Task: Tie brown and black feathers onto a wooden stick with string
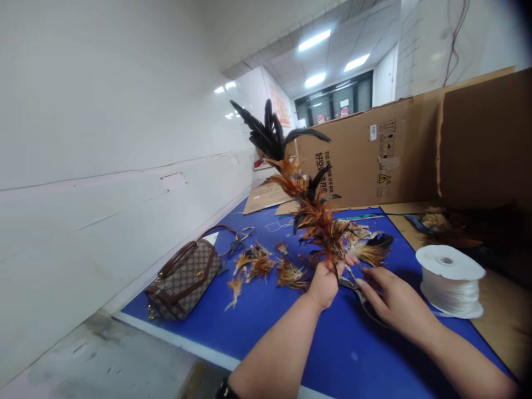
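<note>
My left hand is closed around the lower end of a long feather bundle. Brown and rust feathers cover the bundle's length, and it leans up and away to long black plumes at its far tip. My right hand is beside that lower end, thumb and fingers drawn together; whatever they pinch is too small to make out. A pair of scissors shows under the right hand, partly covered by it. Loose brown feather tufts lie on the blue tabletop left of my hands.
On the right stands a white spool of white cord. A patterned handbag sits at the left by the white wall. Cardboard panels rise at the back. More pale and black feathers lie behind my right hand.
</note>
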{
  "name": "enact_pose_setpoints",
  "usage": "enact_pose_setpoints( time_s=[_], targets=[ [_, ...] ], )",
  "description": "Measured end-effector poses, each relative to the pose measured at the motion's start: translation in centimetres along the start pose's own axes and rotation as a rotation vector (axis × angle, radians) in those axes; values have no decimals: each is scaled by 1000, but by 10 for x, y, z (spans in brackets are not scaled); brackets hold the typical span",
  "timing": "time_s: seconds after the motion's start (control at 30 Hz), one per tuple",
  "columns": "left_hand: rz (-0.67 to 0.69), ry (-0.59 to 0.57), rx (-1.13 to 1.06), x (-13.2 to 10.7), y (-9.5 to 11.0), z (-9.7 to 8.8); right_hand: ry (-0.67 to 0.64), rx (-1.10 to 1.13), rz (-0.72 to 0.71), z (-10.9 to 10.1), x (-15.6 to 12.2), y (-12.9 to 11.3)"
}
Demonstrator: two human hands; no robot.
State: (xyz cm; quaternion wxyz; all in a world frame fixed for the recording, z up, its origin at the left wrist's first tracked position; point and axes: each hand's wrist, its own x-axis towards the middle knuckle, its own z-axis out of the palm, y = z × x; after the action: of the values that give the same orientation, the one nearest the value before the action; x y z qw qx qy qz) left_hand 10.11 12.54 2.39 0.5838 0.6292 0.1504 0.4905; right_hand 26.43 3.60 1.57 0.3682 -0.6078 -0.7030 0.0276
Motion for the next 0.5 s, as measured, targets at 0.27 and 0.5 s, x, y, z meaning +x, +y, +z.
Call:
enact_pose_setpoints(
  time_s=[0.27,0.5],
  targets=[
    [-27,-92,5,-16,21,24,-62,404,66,20,-5,-16],
    [-46,184,-138,-8,28,20,-72,181,5,27,-8,-19]
  ],
)
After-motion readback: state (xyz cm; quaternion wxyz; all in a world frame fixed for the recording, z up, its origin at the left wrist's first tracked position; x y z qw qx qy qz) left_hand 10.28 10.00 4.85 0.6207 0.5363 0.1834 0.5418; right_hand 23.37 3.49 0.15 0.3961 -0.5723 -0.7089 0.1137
